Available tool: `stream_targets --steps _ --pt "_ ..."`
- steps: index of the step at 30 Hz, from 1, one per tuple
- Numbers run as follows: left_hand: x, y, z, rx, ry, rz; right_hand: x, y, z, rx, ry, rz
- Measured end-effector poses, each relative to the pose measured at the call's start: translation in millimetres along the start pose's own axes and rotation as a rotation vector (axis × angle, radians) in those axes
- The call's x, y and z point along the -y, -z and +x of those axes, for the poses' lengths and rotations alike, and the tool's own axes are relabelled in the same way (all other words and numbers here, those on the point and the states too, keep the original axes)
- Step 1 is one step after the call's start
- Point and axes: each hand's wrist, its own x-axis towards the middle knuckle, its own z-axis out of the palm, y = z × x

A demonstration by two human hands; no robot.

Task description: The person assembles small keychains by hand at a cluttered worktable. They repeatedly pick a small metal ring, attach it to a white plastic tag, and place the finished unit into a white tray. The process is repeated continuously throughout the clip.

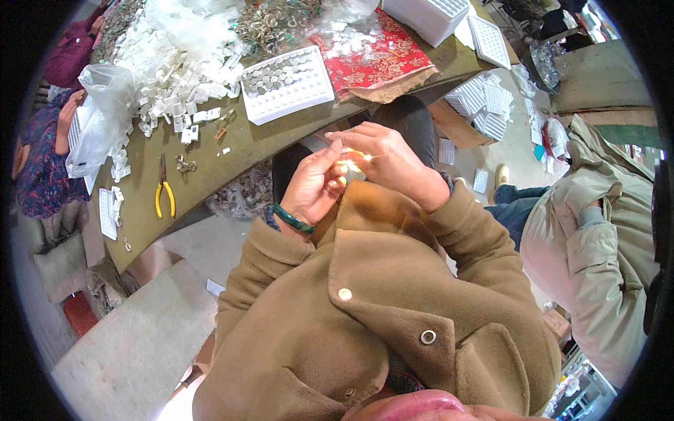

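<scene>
Close together in front of my coat, my left hand (pixel 314 185) and my right hand (pixel 388 160) meet with their fingertips pinched. A bright yellow glow shines between the fingers, and a small shiny piece shows there; its kind is too small and washed out to name. My left wrist wears a dark green bangle (pixel 293 219). Beyond the hands, at the table's edge, lies a white pitted tray (pixel 290 105), its far rows filled with small round silvery pieces. Yellow-handled pliers (pixel 165 189) lie on the table to the left, touched by neither hand.
A heap of small white plastic pieces (pixel 186 77) covers the far left of the table (pixel 235 144). A red patterned cloth (pixel 365 52) and stacked white trays (pixel 428 17) lie to its right. Another person (pixel 597 224) stands at right; a box of trays (pixel 456 126) sits below.
</scene>
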Motion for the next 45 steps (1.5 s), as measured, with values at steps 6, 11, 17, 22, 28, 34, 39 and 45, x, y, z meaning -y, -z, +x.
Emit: stream_targets --steps 6,11,17,22,28,34,39,45 --pt "10.1 -3.7 13.6 0.023 -0.418 0.525 -33.1 45.6 20.7 -0.098 -0.323 0.302" --pt "-1.5 -6.8 16.4 -0.005 -0.340 0.543 -51.4 47.3 51.2 -0.213 -0.245 -0.177" --pt "-1.9 -5.2 19.6 -0.050 -0.263 0.479 -56.7 34.9 63.6 -0.126 -0.116 -0.357" --pt "-1.9 -3.6 20.6 -0.060 -0.282 0.448 -54.3 24.2 54.6 -0.179 -0.129 -0.469" --pt "-3.7 -1.2 17.6 -0.023 -0.258 0.476 -52.4 21.5 48.5 -0.393 -0.225 -0.150" --pt "-11.9 -3.4 8.7 0.000 -0.315 0.334 -35.7 20.8 39.9 -0.422 -0.451 0.940" --pt "-19.1 -7.7 -2.4 0.020 -0.270 0.205 -19.7 20.9 32.1 -0.322 -0.546 1.200" --pt "-17.2 -5.1 -11.5 0.068 -0.330 0.114 -6.1 10.4 28.0 -0.256 -0.499 1.322"
